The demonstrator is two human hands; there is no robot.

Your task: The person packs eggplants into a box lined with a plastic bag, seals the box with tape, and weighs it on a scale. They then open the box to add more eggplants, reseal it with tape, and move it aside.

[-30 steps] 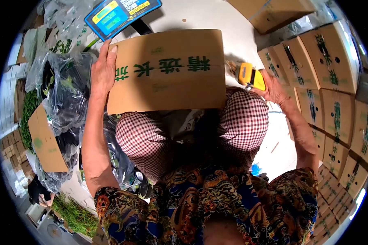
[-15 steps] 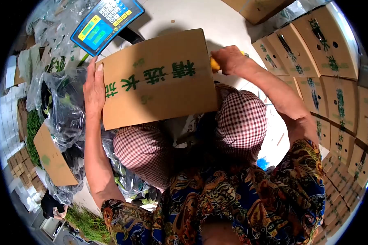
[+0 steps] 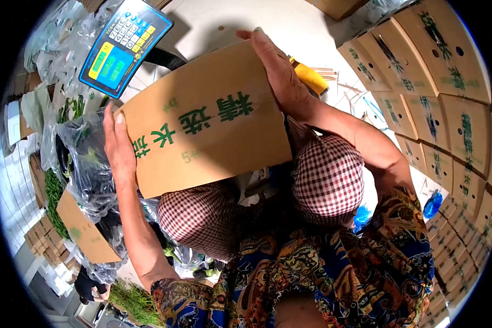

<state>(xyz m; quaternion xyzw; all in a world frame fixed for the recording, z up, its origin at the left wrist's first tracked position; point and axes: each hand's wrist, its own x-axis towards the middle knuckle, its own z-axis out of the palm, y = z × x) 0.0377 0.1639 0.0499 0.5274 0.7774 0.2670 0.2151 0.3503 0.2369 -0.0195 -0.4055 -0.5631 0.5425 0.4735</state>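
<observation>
A brown cardboard box (image 3: pixel 202 136) with green printed characters lies above my knees, between my two hands. My left hand (image 3: pixel 118 145) presses along its left side, with the thumb at the upper left corner. Against the upper right edge is my right hand (image 3: pixel 279 71), its fingers reaching over the far corner. Just right of that hand, a yellow tool or roll (image 3: pixel 310 76) rests on the floor. A blue scale display (image 3: pixel 123 49) stands beyond the box's upper left corner.
Stacked printed boxes (image 3: pixel 448 65) line the right side. Plastic bags (image 3: pixel 87 158) with dark vegetables and a loose cardboard flap (image 3: pixel 87 227) are at the left. Another person (image 3: pixel 87 285) is at the lower left, near green vegetables (image 3: pixel 131 302). Blue plastic (image 3: pixel 433 204) lies at the right.
My right hand has let go of the yellow item and moved onto the box's right edge. The box now sits slightly lower and more tilted, and the view has shifted.
</observation>
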